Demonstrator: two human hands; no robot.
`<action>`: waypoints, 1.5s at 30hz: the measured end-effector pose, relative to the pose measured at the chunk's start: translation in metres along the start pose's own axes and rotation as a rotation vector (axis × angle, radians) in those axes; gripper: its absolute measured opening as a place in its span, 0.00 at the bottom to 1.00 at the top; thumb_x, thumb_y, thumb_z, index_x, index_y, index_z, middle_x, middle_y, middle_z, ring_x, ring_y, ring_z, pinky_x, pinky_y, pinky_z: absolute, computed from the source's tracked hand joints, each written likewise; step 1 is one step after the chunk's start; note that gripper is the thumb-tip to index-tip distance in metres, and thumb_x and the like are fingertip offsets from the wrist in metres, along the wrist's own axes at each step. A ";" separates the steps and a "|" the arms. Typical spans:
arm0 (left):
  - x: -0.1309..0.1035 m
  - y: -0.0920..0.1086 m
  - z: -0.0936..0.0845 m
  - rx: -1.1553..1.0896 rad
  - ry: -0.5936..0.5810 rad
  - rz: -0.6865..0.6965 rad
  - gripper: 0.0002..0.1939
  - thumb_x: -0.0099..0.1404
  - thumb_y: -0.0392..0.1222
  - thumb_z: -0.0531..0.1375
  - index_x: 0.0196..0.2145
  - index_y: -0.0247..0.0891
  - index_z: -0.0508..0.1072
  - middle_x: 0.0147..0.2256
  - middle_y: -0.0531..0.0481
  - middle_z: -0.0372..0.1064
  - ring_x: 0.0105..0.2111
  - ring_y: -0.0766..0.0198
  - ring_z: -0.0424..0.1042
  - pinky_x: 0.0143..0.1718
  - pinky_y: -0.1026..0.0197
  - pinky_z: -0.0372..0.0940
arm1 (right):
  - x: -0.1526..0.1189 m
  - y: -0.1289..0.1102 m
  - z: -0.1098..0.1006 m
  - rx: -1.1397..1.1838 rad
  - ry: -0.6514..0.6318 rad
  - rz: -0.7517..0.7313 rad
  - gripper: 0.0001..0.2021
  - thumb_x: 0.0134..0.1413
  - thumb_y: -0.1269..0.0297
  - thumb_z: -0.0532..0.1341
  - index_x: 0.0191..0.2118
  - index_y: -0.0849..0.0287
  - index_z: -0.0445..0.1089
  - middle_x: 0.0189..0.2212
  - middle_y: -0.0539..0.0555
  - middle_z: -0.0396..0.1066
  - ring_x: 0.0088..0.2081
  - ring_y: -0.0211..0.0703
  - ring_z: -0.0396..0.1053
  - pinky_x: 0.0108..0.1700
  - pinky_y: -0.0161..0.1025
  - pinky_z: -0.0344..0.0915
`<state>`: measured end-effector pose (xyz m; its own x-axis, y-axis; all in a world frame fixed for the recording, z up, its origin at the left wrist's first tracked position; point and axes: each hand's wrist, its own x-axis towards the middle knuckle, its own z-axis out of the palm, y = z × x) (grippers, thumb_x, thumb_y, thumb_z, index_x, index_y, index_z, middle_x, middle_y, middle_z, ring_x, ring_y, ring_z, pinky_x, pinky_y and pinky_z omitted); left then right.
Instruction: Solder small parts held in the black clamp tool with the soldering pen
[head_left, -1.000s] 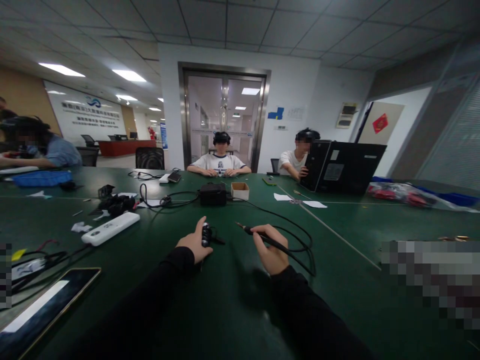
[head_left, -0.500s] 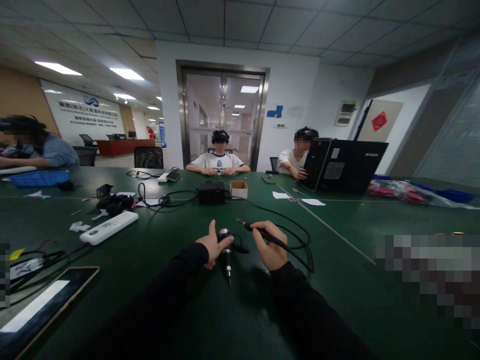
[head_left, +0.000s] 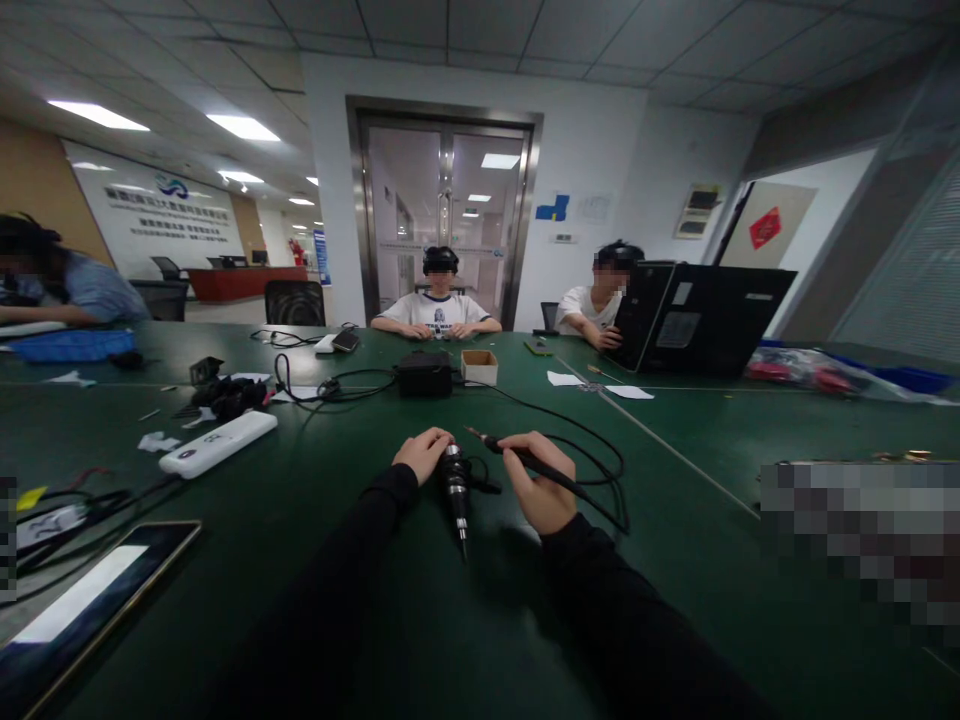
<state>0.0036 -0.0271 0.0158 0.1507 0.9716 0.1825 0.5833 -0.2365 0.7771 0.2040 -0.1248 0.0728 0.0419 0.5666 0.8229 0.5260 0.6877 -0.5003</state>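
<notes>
My right hand (head_left: 541, 482) is closed in a pen grip around a thin black soldering iron (head_left: 491, 443). Its pointed, copper-coloured tip faces left, and a black cable trails off behind it. Just left of it lies a black electric screwdriver (head_left: 455, 482) with silver collars, its bit toward me. The curled fingers of my left hand (head_left: 421, 455) are at the screwdriver's far end; the thumb is hidden. A short black cord (head_left: 484, 478) lies beside the screwdriver, between my hands.
Beyond my hands stand a black box (head_left: 423, 376) with cables and a small open cardboard box (head_left: 479, 367). At left are a white power strip (head_left: 219, 445) and a phone (head_left: 97, 610). Across the table, a person (head_left: 438, 305) sits opposite; another grips a black computer case (head_left: 705, 318).
My left hand has gone from spread fingers with the thumb raised over the screwdriver to curled fingers at its far end. My right hand keeps its grip on the soldering iron.
</notes>
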 end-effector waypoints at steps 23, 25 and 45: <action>-0.001 -0.003 -0.001 -0.648 0.037 0.052 0.20 0.48 0.44 0.67 0.40 0.35 0.73 0.33 0.45 0.77 0.37 0.57 0.76 0.45 0.52 0.66 | -0.006 -0.011 0.005 0.053 -0.122 -0.090 0.07 0.53 0.73 0.57 0.32 0.57 0.72 0.28 0.52 0.71 0.30 0.40 0.70 0.35 0.37 0.67; -0.001 -0.002 -0.001 -0.658 0.031 0.051 0.20 0.49 0.43 0.67 0.40 0.35 0.73 0.33 0.44 0.77 0.37 0.57 0.76 0.45 0.52 0.66 | -0.006 -0.011 0.006 0.056 -0.127 -0.095 0.07 0.53 0.73 0.57 0.32 0.57 0.72 0.28 0.52 0.71 0.30 0.40 0.70 0.35 0.37 0.67; -0.002 -0.002 -0.002 -0.592 0.037 0.056 0.18 0.50 0.42 0.65 0.41 0.35 0.72 0.33 0.46 0.77 0.36 0.58 0.75 0.45 0.53 0.66 | -0.006 -0.010 0.006 0.035 -0.122 -0.092 0.07 0.53 0.73 0.57 0.31 0.57 0.72 0.28 0.52 0.72 0.30 0.40 0.70 0.35 0.37 0.67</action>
<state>0.0004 -0.0288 0.0154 0.1342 0.9602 0.2451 0.0297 -0.2511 0.9675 0.1931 -0.1327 0.0713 -0.1095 0.5496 0.8282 0.4930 0.7536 -0.4349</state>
